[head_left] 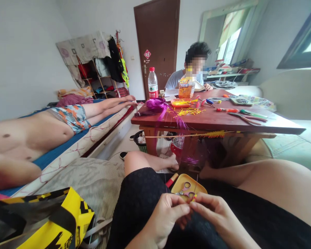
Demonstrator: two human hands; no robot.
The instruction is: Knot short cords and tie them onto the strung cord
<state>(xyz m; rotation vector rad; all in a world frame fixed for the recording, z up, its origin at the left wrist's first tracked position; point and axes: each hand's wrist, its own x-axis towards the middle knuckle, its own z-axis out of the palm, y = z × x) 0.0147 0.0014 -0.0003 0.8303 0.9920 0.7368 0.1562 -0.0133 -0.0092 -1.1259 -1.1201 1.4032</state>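
Above the dark cloth on the lap, my left hand and my right hand meet at the fingertips. Both are closed in a pinch around a small yellow piece and thin dark strands; which fingers grip which part is too small to tell. Just beyond the fingers lies a yellow tray with pink-handled scissors in it. A red stick-like item rests beside the tray's left edge.
A red-brown table ahead bears purple strands, yellow pieces, pliers, a bottle and an orange bag. One person sits behind it; another lies on the bed at left. A yellow-black bag is at lower left.
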